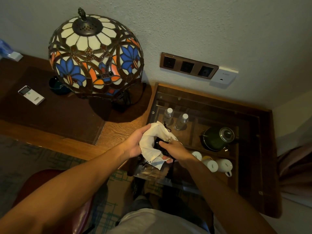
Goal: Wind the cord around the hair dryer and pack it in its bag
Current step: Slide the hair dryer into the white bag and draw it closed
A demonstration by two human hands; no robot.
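A white cloth drawstring bag (149, 141) is held over the edge of the wooden desk, its mouth turned toward me. My left hand (135, 142) grips the bag's left side. The black hair dryer (160, 146) sits partly inside the bag's mouth, mostly hidden. My right hand (173, 150) is closed on the dryer at the opening. A black drawstring (167, 128) dangles from the bag's top. A dark cord (172, 168) hangs down below my right hand.
A stained-glass lamp (96, 54) stands on the wooden desk (118, 132) at left, beside a white remote (31, 95). A glass-topped compartment (263, 149) at right holds two water bottles (175, 118), a kettle (217, 138) and white mugs (217, 164). Wall sockets (188, 66) lie above. A red chair (50, 179) sits lower left.
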